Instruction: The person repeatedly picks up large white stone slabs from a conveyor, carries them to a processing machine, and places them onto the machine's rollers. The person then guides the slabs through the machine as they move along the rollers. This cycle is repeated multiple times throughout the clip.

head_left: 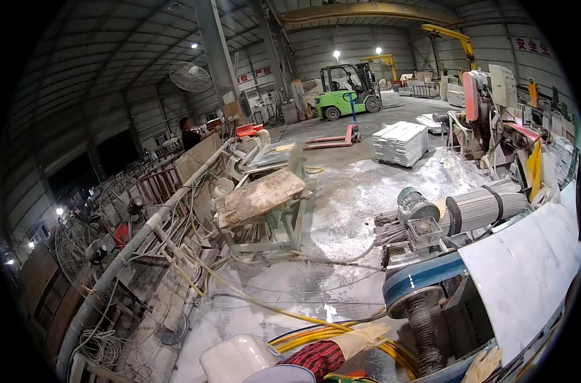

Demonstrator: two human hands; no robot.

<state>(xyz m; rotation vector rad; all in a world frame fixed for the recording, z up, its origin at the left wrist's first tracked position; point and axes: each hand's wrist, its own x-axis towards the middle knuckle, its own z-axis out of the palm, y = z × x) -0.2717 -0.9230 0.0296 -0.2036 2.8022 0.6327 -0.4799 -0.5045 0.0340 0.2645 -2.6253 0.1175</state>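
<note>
My left hand, in a cream work glove below a red-and-black plaid sleeve, reaches rightward over a bundle of yellow hoses. Its fingers are stretched out, and nothing shows in them. At the lower edge, my right hand in a like glove is only partly in view, beside the blue-edged machine frame; how its fingers are set is unclear. Above it lies a large white marble-look slab on the machine. A ribbed dark duct hangs under a blue curved housing between the hands.
A white rounded plastic object stands left of my sleeve. Hoses and cables cross the wet, whitish floor. A motor tops the machine. Farther off are stacked slabs, a red pallet jack, a green forklift and another person.
</note>
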